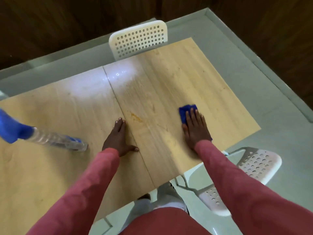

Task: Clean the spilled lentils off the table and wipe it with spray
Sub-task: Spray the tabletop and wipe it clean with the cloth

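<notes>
- Right hand (196,128): laid flat, fingers straight and slightly spread, palm down on a blue cloth (185,114), pressing it against the bench (211,92) on the right half, near the front edge.
- Blue cloth: bunched; visible only ahead of and left of the fingers, with a small corner showing by the wrist; remainder hidden under the palm.
- Left hand (118,137): open, fingers straight and close together, thumb stretched out to the right; palm resting directly on the bench just left of the seam (118,102) running across the wooden top. Holding nothing.
- Spray bottle (42,135): on the left part of the bench, well apart from both hands; clear ribbed body with blue label, blue trigger head toward the left frame edge. Head blurred and partly cut off; seems upright, wide-angle view tilting it; cannot tell for certain.
- Yellowish stain (136,117): on the bench just right of the seam, between the two hands, ahead of the left fingertips. Whether residue or discolouration: cannot tell.
- Bright glare patch (116,75): at the far side of the bench, washing out surface detail there.
- White perforated chair (138,39): behind the far edge, lower part hidden by the bench.
- Second white chair (254,165): at the near right, partly covered by the right red sleeve (237,182).
</notes>
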